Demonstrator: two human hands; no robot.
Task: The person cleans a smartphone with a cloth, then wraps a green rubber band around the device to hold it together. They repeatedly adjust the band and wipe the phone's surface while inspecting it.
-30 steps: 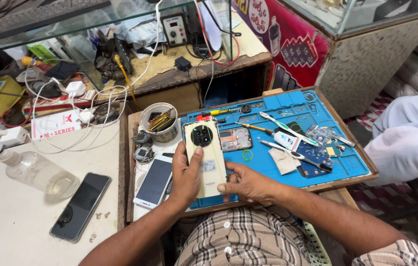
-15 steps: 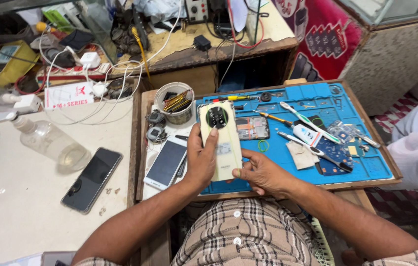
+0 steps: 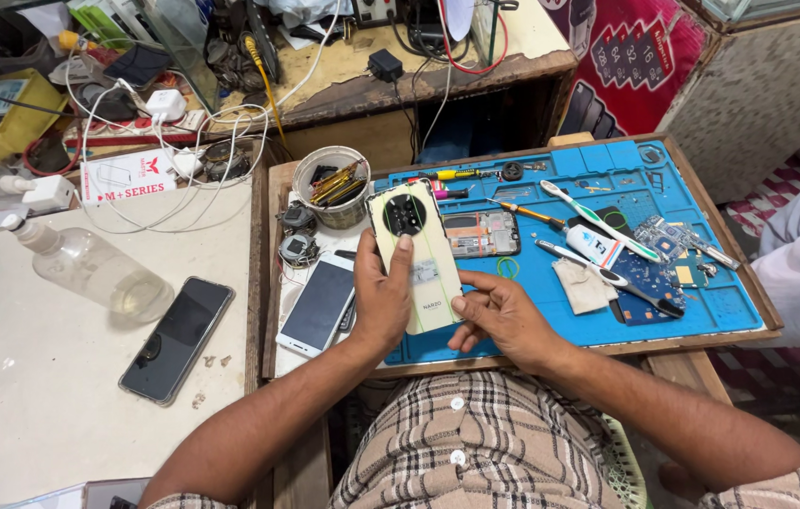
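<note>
At centre frame, both hands kept their grip on the pale cream phone back cover [image 3: 416, 254] with round black camera ring, left hand [image 3: 381, 302] clasping its edge, right hand [image 3: 499, 316] pinching its lower corner; unchanged above the blue repair mat [image 3: 607, 170].

I see a phone back cover [image 3: 416, 256] on the work mat [image 3: 607, 325], a cup of tools [image 3: 331, 186] at its ten o'clock, a toothbrush [image 3: 598, 221] at three o'clock, another phone [image 3: 319, 305] at eight o'clock.
</note>
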